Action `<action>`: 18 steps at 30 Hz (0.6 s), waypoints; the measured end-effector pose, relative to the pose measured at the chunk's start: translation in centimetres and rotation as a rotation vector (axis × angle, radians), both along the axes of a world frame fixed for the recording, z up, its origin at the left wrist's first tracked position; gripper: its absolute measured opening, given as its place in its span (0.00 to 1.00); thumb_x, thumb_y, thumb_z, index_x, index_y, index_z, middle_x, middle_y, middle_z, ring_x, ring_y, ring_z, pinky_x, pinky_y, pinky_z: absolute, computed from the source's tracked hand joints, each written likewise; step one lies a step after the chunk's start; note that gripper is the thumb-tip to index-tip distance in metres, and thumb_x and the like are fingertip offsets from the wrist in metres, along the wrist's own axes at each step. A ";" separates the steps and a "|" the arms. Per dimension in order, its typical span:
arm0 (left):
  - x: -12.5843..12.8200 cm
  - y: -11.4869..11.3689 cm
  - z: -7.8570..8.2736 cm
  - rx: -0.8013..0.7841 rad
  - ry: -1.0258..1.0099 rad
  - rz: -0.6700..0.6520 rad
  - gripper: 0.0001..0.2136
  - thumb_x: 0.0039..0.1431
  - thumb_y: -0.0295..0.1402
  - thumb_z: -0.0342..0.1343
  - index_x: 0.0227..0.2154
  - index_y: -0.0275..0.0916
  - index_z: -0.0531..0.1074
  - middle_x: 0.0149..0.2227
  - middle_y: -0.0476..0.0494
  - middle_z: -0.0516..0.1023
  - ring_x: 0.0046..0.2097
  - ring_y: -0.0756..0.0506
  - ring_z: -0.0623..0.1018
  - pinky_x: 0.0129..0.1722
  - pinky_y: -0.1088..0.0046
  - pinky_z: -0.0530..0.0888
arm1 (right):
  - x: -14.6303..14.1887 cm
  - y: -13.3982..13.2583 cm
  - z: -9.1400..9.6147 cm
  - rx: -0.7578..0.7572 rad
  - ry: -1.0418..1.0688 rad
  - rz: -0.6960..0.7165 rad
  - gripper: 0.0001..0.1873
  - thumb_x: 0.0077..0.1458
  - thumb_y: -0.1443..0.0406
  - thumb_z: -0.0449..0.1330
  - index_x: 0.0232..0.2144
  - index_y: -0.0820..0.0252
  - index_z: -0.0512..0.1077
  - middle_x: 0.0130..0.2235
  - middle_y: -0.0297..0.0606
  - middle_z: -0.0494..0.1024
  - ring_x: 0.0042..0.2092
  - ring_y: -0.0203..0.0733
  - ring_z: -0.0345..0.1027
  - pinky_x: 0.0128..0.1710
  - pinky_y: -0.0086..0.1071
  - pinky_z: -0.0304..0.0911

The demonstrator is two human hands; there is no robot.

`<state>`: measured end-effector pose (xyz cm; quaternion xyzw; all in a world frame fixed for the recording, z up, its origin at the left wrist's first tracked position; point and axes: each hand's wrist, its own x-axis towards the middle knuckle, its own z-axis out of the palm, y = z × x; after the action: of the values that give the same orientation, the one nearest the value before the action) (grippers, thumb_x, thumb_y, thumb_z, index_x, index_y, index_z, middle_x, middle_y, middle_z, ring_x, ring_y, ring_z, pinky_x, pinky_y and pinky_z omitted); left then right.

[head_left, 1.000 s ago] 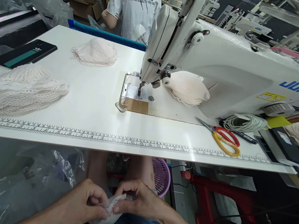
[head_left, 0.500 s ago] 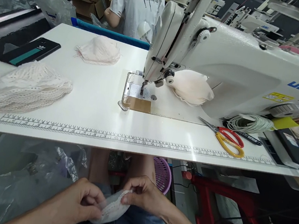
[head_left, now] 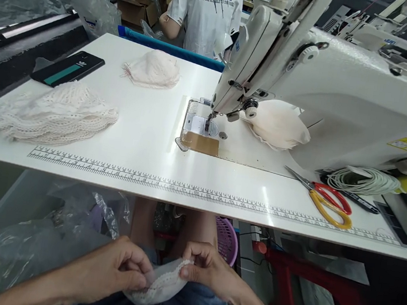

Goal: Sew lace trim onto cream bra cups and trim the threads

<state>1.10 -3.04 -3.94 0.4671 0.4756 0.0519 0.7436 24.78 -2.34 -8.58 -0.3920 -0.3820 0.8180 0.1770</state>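
Over my lap, both hands hold a small white lace-edged fabric piece (head_left: 161,287). My left hand (head_left: 122,272) pinches its left end between thumb and fingers. At the upper right edge, my right hand (head_left: 206,270) grips it with thumb and bent fingers. The cloth looks curved, with a lace band along it; part of it is hidden by the fingers. Above, on the table, stands a white sewing machine (head_left: 273,76) with its presser foot (head_left: 208,123) over the metal plate. A pile of cream lace pieces (head_left: 58,116) lies at the left.
Red-and-yellow scissors (head_left: 327,204), a coil of pale cord (head_left: 364,181) and a printed ruler (head_left: 183,190) are on the tabletop. Behind are a fabric stack (head_left: 154,68) and a black phone-like item (head_left: 68,69). Plastic bags (head_left: 37,245) hang left; a purple basket (head_left: 227,240) stands below. A person (head_left: 207,13) is beyond.
The view has turned and tilted slightly, so the table and machine appear shifted right. Both hands keep their hold on the lace-edged piece, with only slight movement.
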 end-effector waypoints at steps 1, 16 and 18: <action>-0.1 0.0 0.0 0.008 0.007 -0.005 0.09 0.50 0.30 0.54 0.30 0.36 0.79 0.20 0.52 0.70 0.25 0.52 0.65 0.26 0.80 0.60 | 0.0 0.0 0.0 -0.001 -0.002 0.001 0.24 0.38 0.52 0.70 0.20 0.64 0.65 0.21 0.28 0.65 0.25 0.29 0.55 0.27 0.24 0.52; 2.7 -0.8 -2.1 0.089 0.067 0.022 0.09 0.44 0.34 0.60 0.17 0.34 0.69 0.16 0.58 0.54 0.22 0.54 0.54 0.21 0.78 0.49 | -1.2 -0.5 1.1 0.369 -0.049 0.076 0.15 0.50 0.56 0.64 0.28 0.65 0.73 0.32 0.37 0.71 0.33 0.37 0.63 0.32 0.28 0.57; 2.7 -0.9 -2.4 0.096 0.082 0.024 0.09 0.45 0.34 0.58 0.18 0.35 0.68 0.17 0.57 0.56 0.22 0.53 0.55 0.21 0.78 0.49 | -1.0 -0.6 1.1 0.386 -0.086 0.086 0.15 0.50 0.56 0.64 0.28 0.65 0.73 0.31 0.36 0.70 0.32 0.36 0.62 0.31 0.27 0.56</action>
<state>3.83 -3.98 -6.30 0.4982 0.5083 0.0640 0.6995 23.75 -2.92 -7.45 -0.3688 -0.5554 0.7189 0.1970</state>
